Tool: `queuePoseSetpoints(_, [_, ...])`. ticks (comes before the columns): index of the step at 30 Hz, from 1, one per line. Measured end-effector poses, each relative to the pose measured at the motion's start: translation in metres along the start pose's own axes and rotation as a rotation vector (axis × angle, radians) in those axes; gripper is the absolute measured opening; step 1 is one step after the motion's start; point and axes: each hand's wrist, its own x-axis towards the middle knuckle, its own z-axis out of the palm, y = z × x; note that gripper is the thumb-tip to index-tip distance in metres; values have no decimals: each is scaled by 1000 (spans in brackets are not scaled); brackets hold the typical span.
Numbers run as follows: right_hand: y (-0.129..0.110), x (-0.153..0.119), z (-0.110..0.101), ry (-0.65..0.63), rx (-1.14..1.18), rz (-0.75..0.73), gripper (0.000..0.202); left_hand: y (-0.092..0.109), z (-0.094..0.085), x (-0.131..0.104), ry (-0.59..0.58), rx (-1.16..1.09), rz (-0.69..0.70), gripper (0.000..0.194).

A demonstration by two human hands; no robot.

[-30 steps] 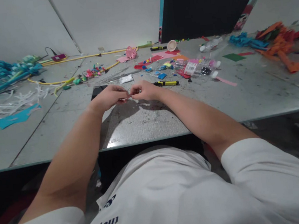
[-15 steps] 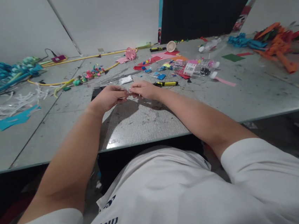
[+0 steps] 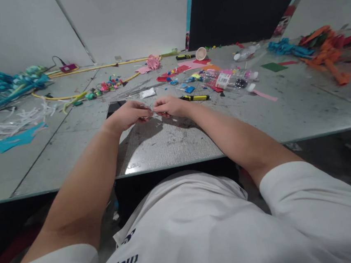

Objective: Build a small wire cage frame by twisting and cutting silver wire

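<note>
Over the grey table, my left hand (image 3: 129, 113) and my right hand (image 3: 171, 106) meet, fingertips close together. Both are closed in a pinch. Between them is a small, shiny piece of clear plastic (image 3: 145, 107), mostly hidden by the fingers; its exact kind I cannot make out. Just beyond the fingers lies a small white packet (image 3: 147, 93). A yellow-and-black utility knife (image 3: 199, 98) rests beside my right wrist. Behind my left hand, a flat black item (image 3: 113, 108) is partly covered.
Clear plastic bottles (image 3: 224, 80) lie right of centre among scraps of coloured paper. Orange crepe strips (image 3: 326, 57) are heaped at the far right. White paper strips (image 3: 28, 118) and a blue sheet (image 3: 17, 139) lie at left. A yellow cord (image 3: 95, 67) runs along the back.
My fingertips have shifted slightly around the clear plastic, with the left fingers reaching a little further right. Nothing else on the table has visibly moved.
</note>
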Motion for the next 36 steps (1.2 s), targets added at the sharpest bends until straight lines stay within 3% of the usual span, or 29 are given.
queuePoseSetpoints(18, [-5, -6, -2, -89, 97, 32, 21, -6, -3, 5, -55, 41, 70, 25])
queuePoseSetpoints(24, [-5, -6, -1, -122, 152, 60, 25, -8, -2, 5, -91, 65, 70, 31])
queuePoseSetpoints(32, [-21, -19, -1, -247, 143, 167, 27, -2, 1, -1, -117, 66, 87, 21])
queuePoseSetpoints(36, [-26, -23, -1, -245, 83, 185, 27, 1, 2, -3, -93, 54, 106, 20])
